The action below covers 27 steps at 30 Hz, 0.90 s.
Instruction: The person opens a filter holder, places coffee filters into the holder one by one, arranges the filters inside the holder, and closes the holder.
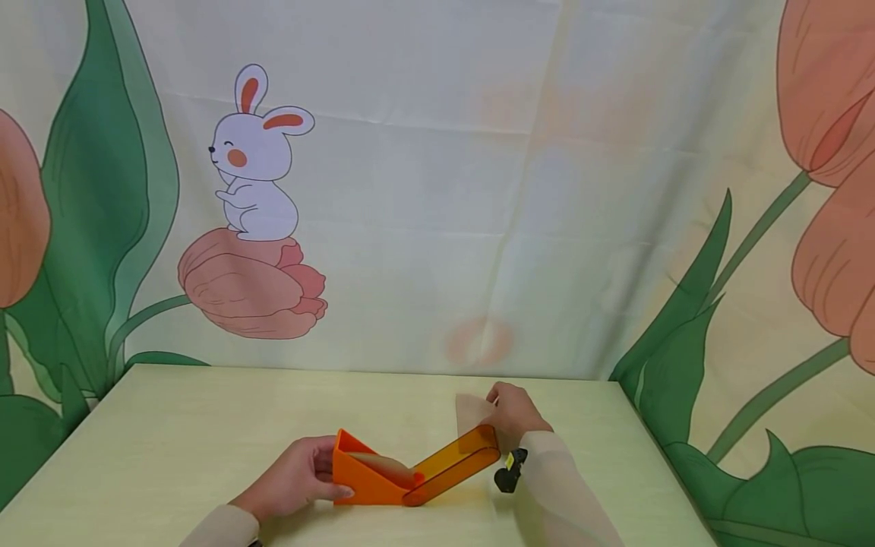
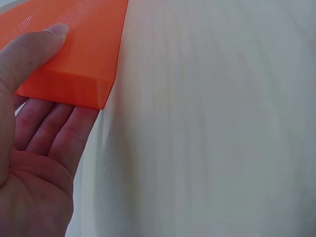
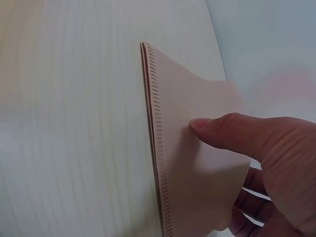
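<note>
At pale table [image 1: 171, 425], before rabbit-print curtain [image 1: 410, 152], pinches layered paper [image 3: 180, 108] in right hand [image 1: 517, 412], crimped edge away from palm; grips orange box [image 1: 372, 482] by its tall end in left hand [image 1: 297, 471]

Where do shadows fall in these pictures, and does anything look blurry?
Right wrist: a soft shadow crosses the crimped paper beside the right hand; left wrist: shading lies beside the orange box, and the pale surface looks smeared; head: a pink patch on the backdrop looks hazy.
</note>
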### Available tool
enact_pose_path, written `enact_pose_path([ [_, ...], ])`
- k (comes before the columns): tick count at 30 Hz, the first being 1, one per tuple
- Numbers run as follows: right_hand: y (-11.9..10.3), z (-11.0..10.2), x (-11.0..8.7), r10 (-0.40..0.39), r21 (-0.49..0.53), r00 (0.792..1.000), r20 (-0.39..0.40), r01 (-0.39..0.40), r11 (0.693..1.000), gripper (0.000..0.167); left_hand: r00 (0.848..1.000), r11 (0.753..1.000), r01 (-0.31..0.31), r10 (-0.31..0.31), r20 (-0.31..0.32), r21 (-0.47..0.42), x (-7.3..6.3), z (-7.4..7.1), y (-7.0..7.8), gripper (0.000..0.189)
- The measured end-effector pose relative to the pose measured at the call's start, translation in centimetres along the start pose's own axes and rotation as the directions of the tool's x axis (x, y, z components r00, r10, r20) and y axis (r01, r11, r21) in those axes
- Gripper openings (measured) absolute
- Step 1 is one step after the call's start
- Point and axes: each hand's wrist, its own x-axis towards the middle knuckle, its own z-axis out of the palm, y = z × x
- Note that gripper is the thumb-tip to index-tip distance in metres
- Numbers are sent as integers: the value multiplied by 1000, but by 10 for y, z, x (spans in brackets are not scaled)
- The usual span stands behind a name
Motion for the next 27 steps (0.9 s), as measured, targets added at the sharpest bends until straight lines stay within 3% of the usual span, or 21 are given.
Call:
enact_pose_path([
  [15,-1,2,1,19,24,1000,-7,-19,1000,29,1000,1000,6,-6,1,1,0,0,1,55],
  [23,-1,3,2,-31,-10,999,-15,31,999,39,1000,1000,6,-6,-9,19,0,0,2,55],
  [27,-2,2,1,-38,0,999,-9,38,999,33,1000,1000,8,-7,-10,15,1,0,2,55],
])
